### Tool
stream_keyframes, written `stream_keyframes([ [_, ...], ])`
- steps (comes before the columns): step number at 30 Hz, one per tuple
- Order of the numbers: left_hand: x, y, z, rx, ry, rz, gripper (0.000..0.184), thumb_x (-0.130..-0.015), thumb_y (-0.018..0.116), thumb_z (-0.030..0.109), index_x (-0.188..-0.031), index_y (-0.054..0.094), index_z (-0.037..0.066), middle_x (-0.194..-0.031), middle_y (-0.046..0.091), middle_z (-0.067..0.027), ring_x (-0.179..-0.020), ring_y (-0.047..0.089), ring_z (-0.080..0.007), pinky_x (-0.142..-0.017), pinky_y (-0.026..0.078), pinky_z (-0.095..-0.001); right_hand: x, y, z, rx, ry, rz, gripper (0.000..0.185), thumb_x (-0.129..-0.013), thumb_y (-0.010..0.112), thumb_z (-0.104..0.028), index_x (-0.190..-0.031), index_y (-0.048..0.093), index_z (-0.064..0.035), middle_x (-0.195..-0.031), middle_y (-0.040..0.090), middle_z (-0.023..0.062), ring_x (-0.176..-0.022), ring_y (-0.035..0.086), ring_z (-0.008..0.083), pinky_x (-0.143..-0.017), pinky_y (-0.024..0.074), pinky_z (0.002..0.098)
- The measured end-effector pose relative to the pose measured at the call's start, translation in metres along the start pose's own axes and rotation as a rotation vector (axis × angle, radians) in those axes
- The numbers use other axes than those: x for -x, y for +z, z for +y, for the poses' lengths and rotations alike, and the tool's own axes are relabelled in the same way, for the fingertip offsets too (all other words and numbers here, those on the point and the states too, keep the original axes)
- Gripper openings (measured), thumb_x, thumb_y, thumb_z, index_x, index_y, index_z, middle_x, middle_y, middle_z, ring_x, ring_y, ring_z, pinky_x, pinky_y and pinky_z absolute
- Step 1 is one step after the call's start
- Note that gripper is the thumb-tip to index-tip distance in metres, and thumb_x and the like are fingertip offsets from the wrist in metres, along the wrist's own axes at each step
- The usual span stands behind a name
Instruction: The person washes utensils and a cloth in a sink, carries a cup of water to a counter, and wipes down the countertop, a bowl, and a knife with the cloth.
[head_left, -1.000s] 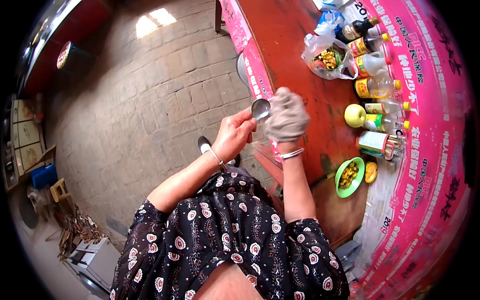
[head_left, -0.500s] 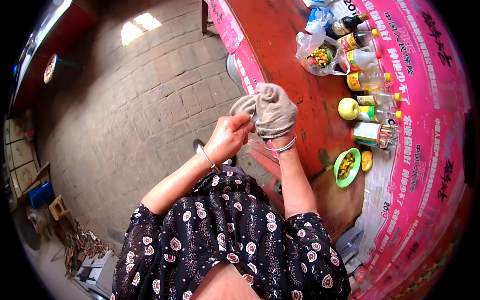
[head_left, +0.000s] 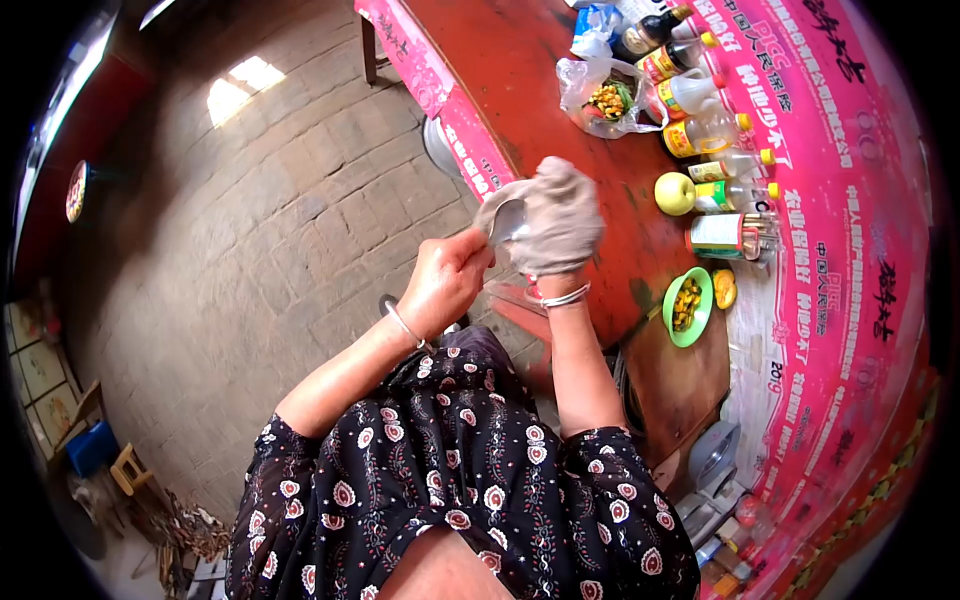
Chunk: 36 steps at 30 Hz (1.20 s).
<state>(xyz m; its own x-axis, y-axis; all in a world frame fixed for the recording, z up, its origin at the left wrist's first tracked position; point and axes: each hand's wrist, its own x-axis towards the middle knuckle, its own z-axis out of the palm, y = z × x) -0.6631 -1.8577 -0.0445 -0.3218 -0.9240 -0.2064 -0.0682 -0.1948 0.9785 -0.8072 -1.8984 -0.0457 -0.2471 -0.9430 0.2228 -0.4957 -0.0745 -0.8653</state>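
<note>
My left hand [head_left: 445,278] is closed, pinching the handle of a metal spoon [head_left: 508,220] between thumb and fingers. The spoon's bowl shows in front of a grey-beige cloth [head_left: 562,222]. That cloth covers my right hand [head_left: 556,284] almost down to the wrist, so its fingers are hidden, and it is slightly blurred by motion. Part of the cloth also lies behind the spoon bowl, close to my left fingertips. Both hands are in front of my body, near the edge of the red table [head_left: 640,215].
Several bottles [head_left: 690,92] line the table's far side. Nearby are a plastic bag of food [head_left: 608,100], a green apple [head_left: 674,194], a can of sticks [head_left: 716,235] and a green bowl [head_left: 689,307]. A wooden stool [head_left: 130,470] stands lower left on the brick floor [head_left: 290,220].
The spoon's bowl is now uncovered; before, the cloth mostly hid it. My right hand with the cloth has shifted slightly. The camera view has turned a little, moving the table items left.
</note>
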Motion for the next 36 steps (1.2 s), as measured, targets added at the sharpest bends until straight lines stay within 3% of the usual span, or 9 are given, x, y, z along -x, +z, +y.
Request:
stream_keyframes([
  [1, 0.000, 0.001, -0.001, 0.011, -0.025, 0.007, 0.018, -0.085, 0.049, 0.010, -0.072, 0.053, -0.002, -0.055, 0.048, -0.0011, -0.051, 0.044, -0.0067, -0.047, 0.036, -0.0234, -0.013, -0.016, 0.022, -0.290, 0.076, -0.190, 0.017, -0.069, 0.059, -0.018, -0.083, 0.059, -0.0093, -0.075, 0.064, 0.0067, -0.060, 0.058, 0.0209, -0.052, 0.0443, 0.0319],
  [6, -0.008, 0.018, 0.001, -0.036, -0.040, 0.014, 0.018, -0.084, 0.049, 0.009, -0.070, 0.052, -0.002, -0.054, 0.047, -0.0009, -0.050, 0.043, -0.0070, -0.046, 0.035, -0.0234, -0.003, -0.033, -0.008, 1.388, -0.703, -0.337, 0.009, -0.063, 0.052, -0.018, -0.070, 0.051, -0.0116, -0.072, 0.049, 0.0079, -0.069, 0.048, 0.0257, -0.062, 0.0388, 0.0382],
  [10, -0.022, 0.044, -0.003, -0.093, 0.023, -0.158, 0.019, -0.085, 0.049, 0.011, -0.070, 0.052, 0.000, -0.054, 0.047, 0.0010, -0.052, 0.043, -0.0060, -0.048, 0.035, -0.0223, 0.017, -0.041, 0.043, 0.613, -0.171, -0.261, 0.011, -0.077, 0.052, -0.021, -0.083, 0.050, -0.0119, -0.075, 0.055, 0.0084, -0.073, 0.057, 0.0253, -0.059, 0.0492, 0.0363],
  [17, -0.043, 0.087, -0.010, -0.184, -0.135, -0.363, 0.013, -0.082, 0.052, 0.011, -0.079, 0.059, 0.001, -0.054, 0.053, -0.0028, -0.047, 0.049, -0.0077, -0.043, 0.038, -0.0232, -0.013, -0.208, 0.079, 1.056, 0.130, 0.551, 0.021, -0.069, 0.058, -0.020, -0.083, 0.045, -0.0092, -0.072, 0.053, 0.0113, -0.065, 0.056, 0.0276, -0.058, 0.0449, 0.0358],
  [20, -0.050, 0.101, -0.011, -0.148, -0.203, -0.344, 0.012, -0.081, 0.053, 0.011, -0.079, 0.059, 0.001, -0.055, 0.054, -0.0026, -0.047, 0.048, -0.0072, -0.043, 0.038, -0.0223, -0.014, -0.298, 0.140, 1.084, -0.091, 0.826, 0.033, -0.069, 0.063, -0.018, -0.096, 0.049, -0.0056, -0.090, 0.055, 0.0108, -0.090, 0.052, 0.0255, -0.078, 0.0433, 0.0304],
  [21, -0.052, 0.104, -0.010, -0.140, -0.216, -0.339, 0.011, -0.081, 0.053, 0.011, -0.080, 0.059, 0.002, -0.056, 0.054, -0.0019, -0.047, 0.047, -0.0066, -0.043, 0.038, -0.0211, -0.018, -0.302, 0.145, 0.140, -0.170, 1.078, 0.028, -0.073, 0.061, -0.013, -0.098, 0.050, -0.0037, -0.090, 0.056, 0.0097, -0.089, 0.053, 0.0226, -0.080, 0.0433, 0.0285],
  [24, -0.057, 0.114, -0.011, -0.120, -0.234, -0.320, 0.011, -0.082, 0.053, 0.011, -0.080, 0.059, 0.002, -0.056, 0.053, -0.0010, -0.046, 0.046, -0.0058, -0.042, 0.037, -0.0202, -0.034, -0.347, 0.153, 0.864, 0.119, 1.017, 0.016, -0.087, 0.045, -0.011, -0.098, 0.051, -0.0009, -0.097, 0.056, 0.0082, -0.088, 0.053, 0.0185, -0.077, 0.0432, 0.0283],
  [26, -0.060, 0.119, -0.012, -0.110, -0.248, -0.315, 0.010, -0.082, 0.053, 0.010, -0.080, 0.059, 0.002, -0.056, 0.053, -0.0005, -0.046, 0.046, -0.0053, -0.042, 0.036, -0.0198, -0.047, -0.347, 0.175, 0.234, -0.085, 1.169, 0.017, -0.089, 0.044, -0.013, -0.097, 0.053, -0.0014, -0.094, 0.057, 0.0072, -0.085, 0.054, 0.0161, -0.078, 0.0426, 0.0252],
  [36, -0.065, 0.129, -0.021, -0.057, -0.304, -0.253, 0.009, -0.082, 0.052, 0.009, -0.081, 0.058, 0.003, -0.057, 0.052, 0.0001, -0.046, 0.045, -0.0047, -0.041, 0.035, -0.0189, -0.070, -0.355, 0.135, 1.269, 0.108, 1.009, 0.020, -0.072, 0.056, -0.015, -0.087, 0.050, -0.0027, -0.081, 0.056, 0.0092, -0.079, 0.056, 0.0239, -0.071, 0.0454, 0.0300],
])
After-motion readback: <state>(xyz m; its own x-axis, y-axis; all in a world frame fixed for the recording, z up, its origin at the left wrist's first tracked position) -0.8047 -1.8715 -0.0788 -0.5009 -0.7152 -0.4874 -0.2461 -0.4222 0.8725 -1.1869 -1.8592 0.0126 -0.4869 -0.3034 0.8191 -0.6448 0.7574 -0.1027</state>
